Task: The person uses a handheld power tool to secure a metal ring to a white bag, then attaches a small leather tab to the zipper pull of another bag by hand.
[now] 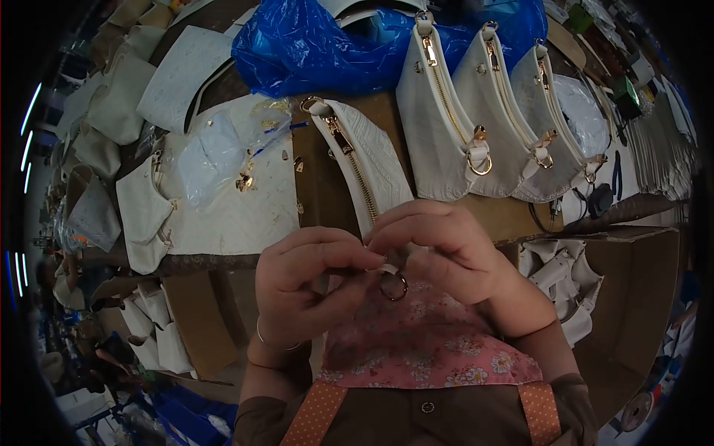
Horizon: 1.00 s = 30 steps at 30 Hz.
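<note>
A white bag (379,152) with a gold zipper lies on the brown work surface, its near end between my two hands. My left hand (316,286) is closed, thumb and fingers pinched at the white tab by a gold ring (393,285). From the other side my right hand (439,249) pinches the same end of the bag, fingers curled. The ring hangs below the fingertips, over the pink floral apron. My fingers hide most of the tab and the bag's end.
Three white bags (439,126) stand at the back right. Behind them lies blue plastic (312,48). Small gold hardware (245,181) and a clear bag (208,160) rest on a white sheet (260,223). Cardboard boxes (632,297) with white pieces flank me.
</note>
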{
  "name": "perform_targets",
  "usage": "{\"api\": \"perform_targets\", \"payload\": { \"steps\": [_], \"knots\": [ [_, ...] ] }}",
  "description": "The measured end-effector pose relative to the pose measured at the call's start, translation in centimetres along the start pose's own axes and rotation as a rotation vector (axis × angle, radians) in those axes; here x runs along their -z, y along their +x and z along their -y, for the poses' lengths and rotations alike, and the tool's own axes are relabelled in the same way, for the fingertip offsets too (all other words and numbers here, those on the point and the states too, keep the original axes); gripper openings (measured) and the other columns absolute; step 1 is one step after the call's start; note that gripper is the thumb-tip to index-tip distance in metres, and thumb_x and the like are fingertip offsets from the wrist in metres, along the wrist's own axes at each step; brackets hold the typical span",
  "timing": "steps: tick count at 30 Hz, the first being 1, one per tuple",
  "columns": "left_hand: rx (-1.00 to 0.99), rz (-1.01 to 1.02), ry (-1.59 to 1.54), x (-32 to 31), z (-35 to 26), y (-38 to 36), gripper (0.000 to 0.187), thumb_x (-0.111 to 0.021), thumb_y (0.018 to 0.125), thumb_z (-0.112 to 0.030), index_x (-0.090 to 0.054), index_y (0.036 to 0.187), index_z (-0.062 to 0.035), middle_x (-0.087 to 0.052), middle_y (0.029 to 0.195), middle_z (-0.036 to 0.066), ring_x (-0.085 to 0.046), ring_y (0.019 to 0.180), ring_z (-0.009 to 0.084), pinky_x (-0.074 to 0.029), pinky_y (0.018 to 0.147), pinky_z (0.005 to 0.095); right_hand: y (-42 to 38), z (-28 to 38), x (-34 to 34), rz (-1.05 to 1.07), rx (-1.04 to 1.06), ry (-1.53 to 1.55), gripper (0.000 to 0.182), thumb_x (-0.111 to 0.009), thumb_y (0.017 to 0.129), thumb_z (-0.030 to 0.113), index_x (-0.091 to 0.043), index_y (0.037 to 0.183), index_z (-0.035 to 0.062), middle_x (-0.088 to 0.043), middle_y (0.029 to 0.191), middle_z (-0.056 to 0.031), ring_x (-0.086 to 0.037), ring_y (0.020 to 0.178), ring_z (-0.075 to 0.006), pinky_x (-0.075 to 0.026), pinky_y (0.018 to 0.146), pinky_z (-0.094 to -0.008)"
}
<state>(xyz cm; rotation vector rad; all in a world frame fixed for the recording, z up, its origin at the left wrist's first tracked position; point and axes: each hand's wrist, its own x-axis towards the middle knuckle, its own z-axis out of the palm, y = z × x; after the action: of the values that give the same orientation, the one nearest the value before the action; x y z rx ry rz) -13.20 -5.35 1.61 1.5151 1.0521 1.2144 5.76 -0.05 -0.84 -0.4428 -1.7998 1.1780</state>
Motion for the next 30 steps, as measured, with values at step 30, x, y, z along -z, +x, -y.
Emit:
{"api": "perform_targets", "payload": {
  "steps": [30],
  "knots": [
    [0.233, -0.392, 0.862, 9.9, 15.9, 7.2, 0.021, -0.063, 0.080, -0.016, -0.068, 0.096, -0.0035, -0.065, 0.082, 0.015, -0.063, 0.070, 0.0232, -0.048, 0.064, 0.0327, -0.4, 0.2, -1.7, -0.045, -0.083, -0.099, 0.008, -0.064, 0.070, -0.001, -0.058, 0.070, 0.0032, -0.049, 0.063, -0.0053, -0.049, 0.057, -0.0187, -0.036, 0.050, -0.0294]
  ]
}}
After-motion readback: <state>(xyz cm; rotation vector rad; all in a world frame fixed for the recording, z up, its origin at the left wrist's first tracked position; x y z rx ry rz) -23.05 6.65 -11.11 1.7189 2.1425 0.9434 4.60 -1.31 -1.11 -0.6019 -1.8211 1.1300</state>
